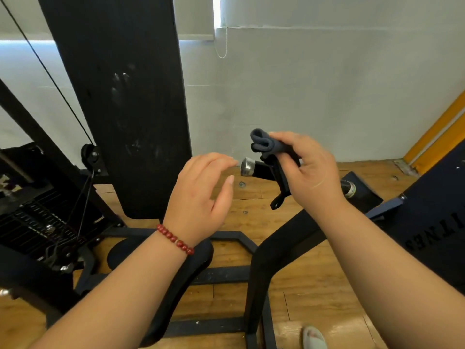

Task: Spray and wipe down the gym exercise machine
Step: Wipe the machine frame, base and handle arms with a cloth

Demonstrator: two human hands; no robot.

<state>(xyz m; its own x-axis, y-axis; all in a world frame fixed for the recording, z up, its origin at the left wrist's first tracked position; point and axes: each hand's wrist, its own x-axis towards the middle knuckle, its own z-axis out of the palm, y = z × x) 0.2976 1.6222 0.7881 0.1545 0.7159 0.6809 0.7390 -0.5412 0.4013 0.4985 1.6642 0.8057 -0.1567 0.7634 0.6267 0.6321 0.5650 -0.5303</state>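
Two hands meet in the open gap between the tall black back pad (120, 109) on the left and a dark angled panel (432, 210) on the right, with a pale wall (314, 84) beyond and bare wooden floor (314, 285) below. The right hand (312, 172) pinches a folded dark grey cloth (264, 143) between thumb and fingers; the cloth looks soft, its rounded fold turned left and up. Just under it sits the machine's handle (259, 170), a short black cylinder lying left to right, its ribbed chrome end cap pointing left. The left hand (201, 195), a red bead bracelet (175, 239) at its wrist, holds nothing; its fingers are loosely bent, the tips just beside that cap. A black strap (278, 201) hangs from the handle. The handle's matte black steel arm (271, 260) slopes down to a flat floor frame. At far left a thin cable (50, 74) runs down to a pulley (89, 153) above the weight stack (37, 217).
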